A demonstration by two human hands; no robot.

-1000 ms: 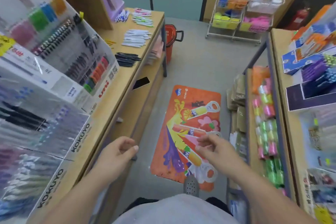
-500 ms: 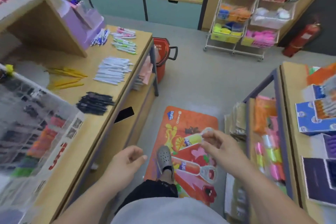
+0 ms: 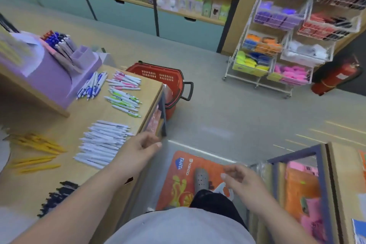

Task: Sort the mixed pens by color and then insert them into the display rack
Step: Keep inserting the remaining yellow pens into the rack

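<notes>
White pens (image 3: pixel 103 142) lie heaped centre-left on the counter (image 3: pixel 87 114), barrels running sideways toward the left hand (image 3: pixel 138 151), just beside them, loosely curled, empty. Lower right, the right hand (image 3: pixel 244 183) hangs well apart, slack and empty too.

Left edge cuts purple rack (image 3: pixel 49 79); black pens (image 3: pixel 57 198), yellow pens (image 3: pixel 39 144) motion-blurred.

The pale matt wood-grain tabletop (image 3: pixel 79 117) carries smooth white plastic pens (image 3: pixel 103 142). A red perforated plastic basket (image 3: pixel 158 77) stands beside it; white wire rack (image 3: pixel 277 49) beyond.
</notes>
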